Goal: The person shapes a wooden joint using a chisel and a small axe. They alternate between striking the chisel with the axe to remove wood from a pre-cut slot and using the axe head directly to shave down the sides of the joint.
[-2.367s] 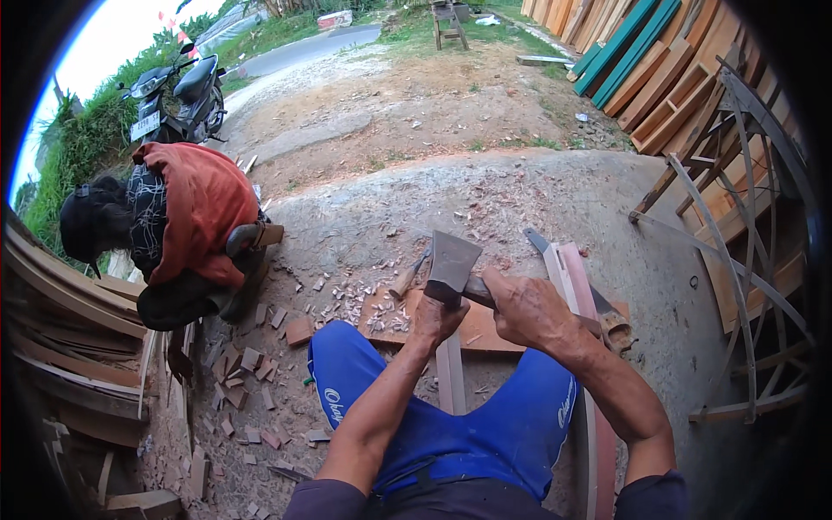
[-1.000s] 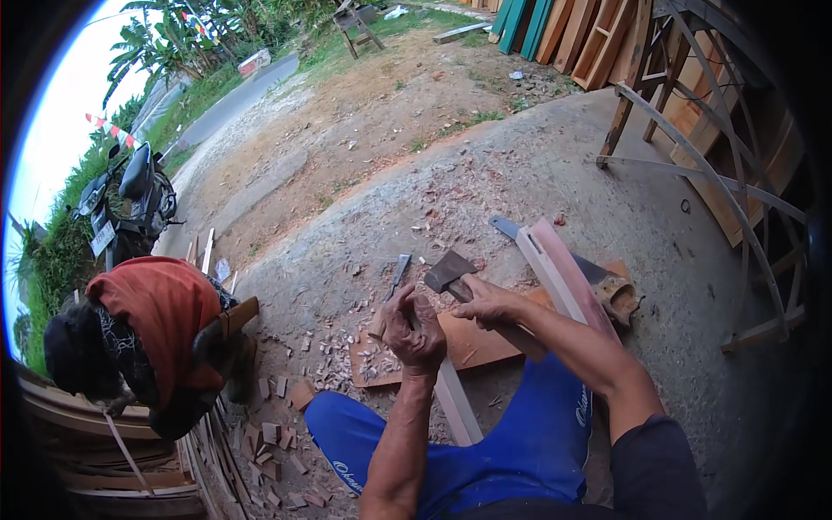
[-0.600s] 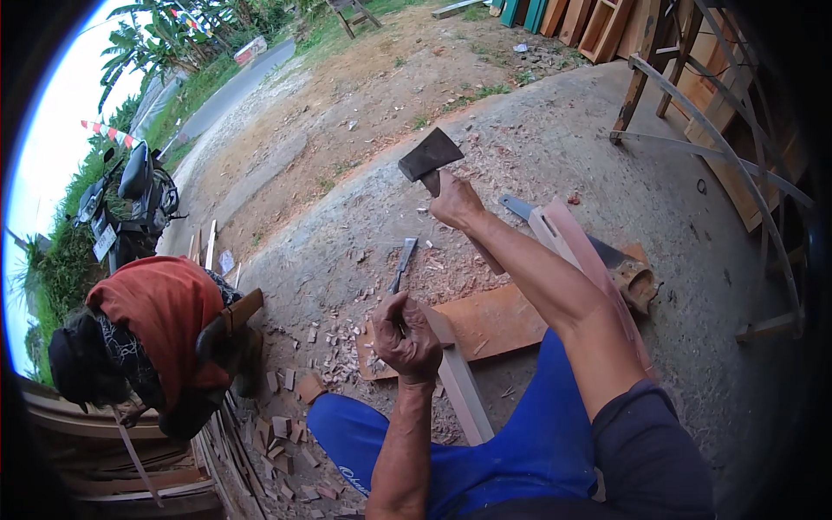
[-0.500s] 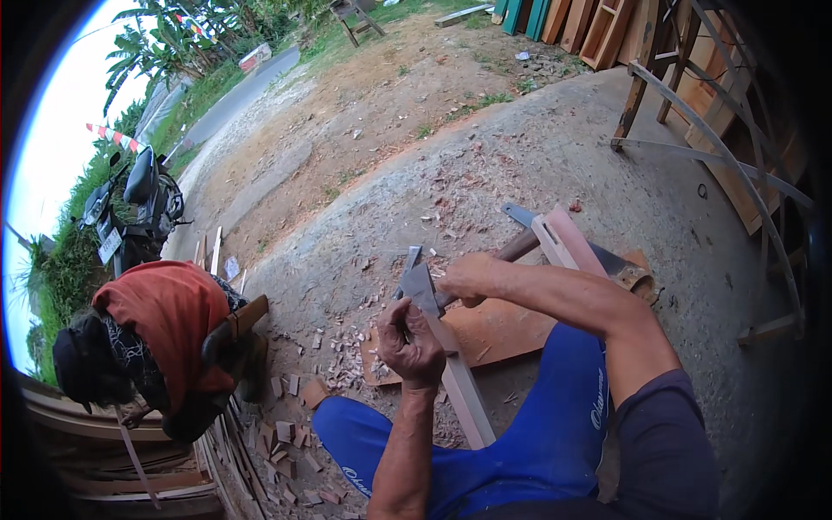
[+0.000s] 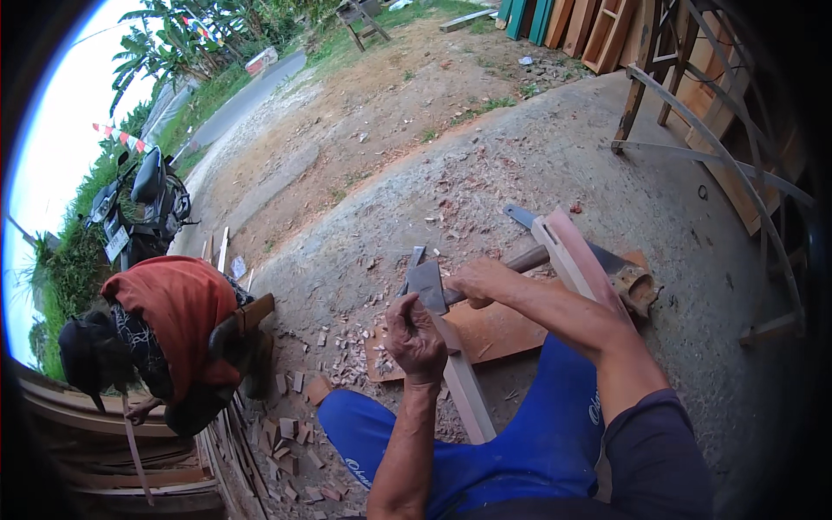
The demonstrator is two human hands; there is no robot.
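My right hand grips the wooden handle of a hatchet, close to its metal head; the rest of the handle sticks out to the right. Just below the head is my left hand, its fingers curled and the thumb pressed in; what they hold, if anything, is hidden. A narrow metal strip shows behind the hatchet head. Below the hatchet a squared wooden beam slopes down between my legs. A second, slotted beam lies to the right, across a handsaw with a wooden handle.
A flat board lies under the beams. Chips and small wood offcuts litter the ground at left. A co-worker in a red top bends over planks, a strip in hand. A motorcycle stands behind; a wooden frame is at right.
The hatchet head has turned, its flat side now facing me more fully. My right hand has shifted slightly right. My left hand has barely moved.
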